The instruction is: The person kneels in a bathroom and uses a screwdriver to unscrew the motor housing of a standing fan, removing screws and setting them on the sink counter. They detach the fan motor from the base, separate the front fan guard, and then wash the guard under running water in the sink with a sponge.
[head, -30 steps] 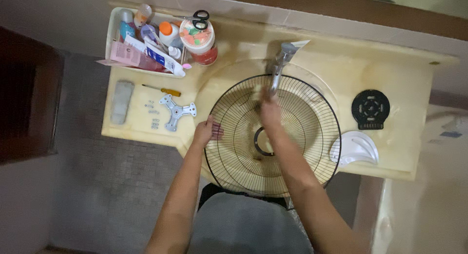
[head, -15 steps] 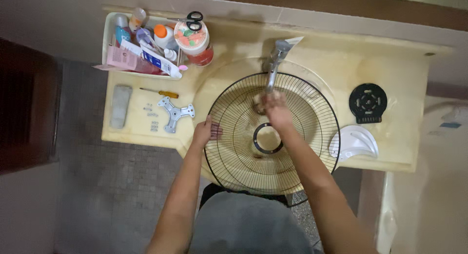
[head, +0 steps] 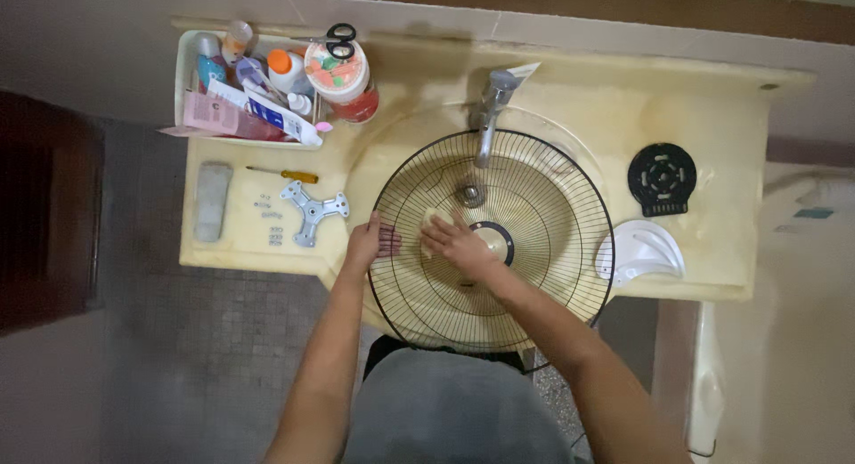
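Observation:
A round black wire fan guard lies across the sink basin under the metal tap. My left hand grips the guard's left rim, fingers curled over the wires. Flat on the wires left of the centre ring lies my right hand, pressing a pale sponge or cloth against them.
A white basket of bottles, tubes and scissors stands at the back left. On the counter lie a yellow-handled screwdriver, a metal cross bracket with loose screws, and a grey block. A black round cap and white fan part rest at the right.
My right hand has slid from near the tap toward me and to the left across the guard. My left hand stays on the rim.

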